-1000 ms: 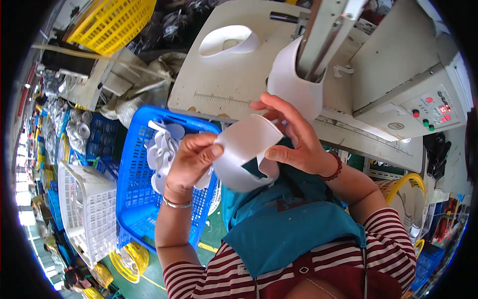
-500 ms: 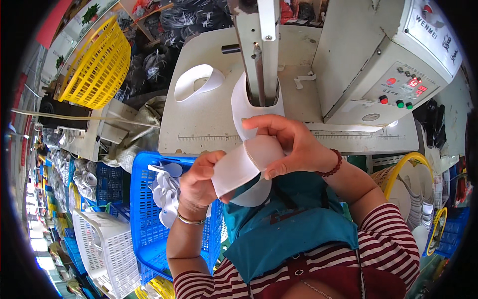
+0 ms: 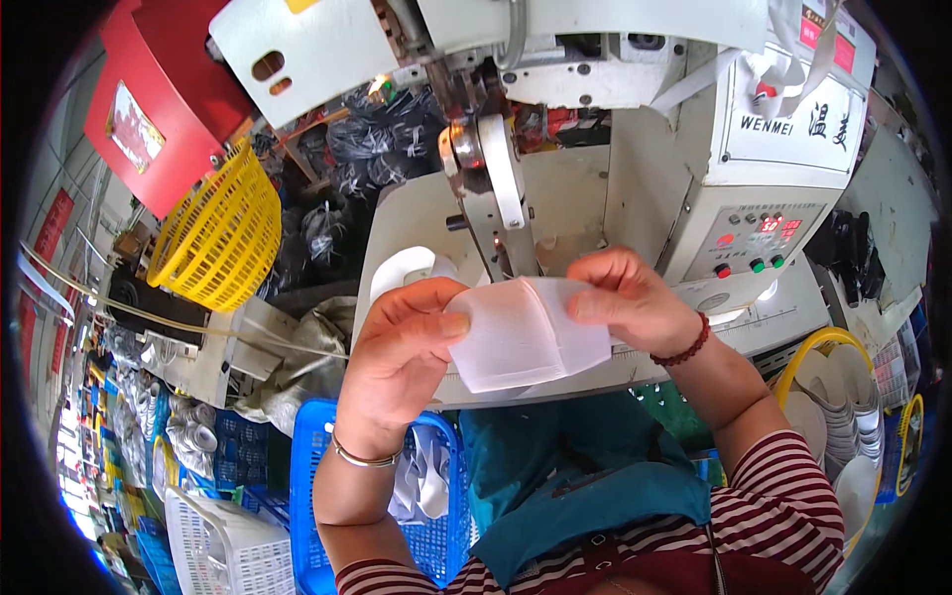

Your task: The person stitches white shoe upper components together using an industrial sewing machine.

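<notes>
Head view: pinching a seamed white piece (image 3: 529, 337) by its side edges with left grip (image 3: 397, 347) and right grip (image 3: 640, 307), just on the near side of the machine post (image 3: 484, 220). Flanked left of the post by a white band (image 3: 392, 268); right, beyond a gap, by a control box (image 3: 749, 248).

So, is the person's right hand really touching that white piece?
Touching: the head view shows the right hand gripping the white piece at its right end, thumb lying over its surface.
</notes>
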Tool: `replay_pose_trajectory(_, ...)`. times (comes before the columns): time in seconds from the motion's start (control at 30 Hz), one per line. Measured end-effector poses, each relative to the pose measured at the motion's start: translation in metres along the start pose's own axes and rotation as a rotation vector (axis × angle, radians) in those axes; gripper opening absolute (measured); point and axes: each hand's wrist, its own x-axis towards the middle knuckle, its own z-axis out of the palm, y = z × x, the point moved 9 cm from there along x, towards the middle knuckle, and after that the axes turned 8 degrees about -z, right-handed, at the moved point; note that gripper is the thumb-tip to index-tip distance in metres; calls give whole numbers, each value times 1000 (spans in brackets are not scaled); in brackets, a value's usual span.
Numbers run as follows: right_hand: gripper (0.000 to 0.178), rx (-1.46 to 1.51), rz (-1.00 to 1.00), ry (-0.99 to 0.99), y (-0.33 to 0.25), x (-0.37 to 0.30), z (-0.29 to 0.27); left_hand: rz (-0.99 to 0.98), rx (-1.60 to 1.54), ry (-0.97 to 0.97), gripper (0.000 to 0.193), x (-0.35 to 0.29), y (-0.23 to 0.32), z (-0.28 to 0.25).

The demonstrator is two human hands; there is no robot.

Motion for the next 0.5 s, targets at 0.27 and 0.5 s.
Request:
replay_pose_trajectory(0.27,13,-216,-413,231,-65,53,-22,196,202,86,11,44,62,-7)
replay_pose_trajectory(0.5,12,-49,-519,325,-61,78,-33,246,72,141,8,72,75,-33)
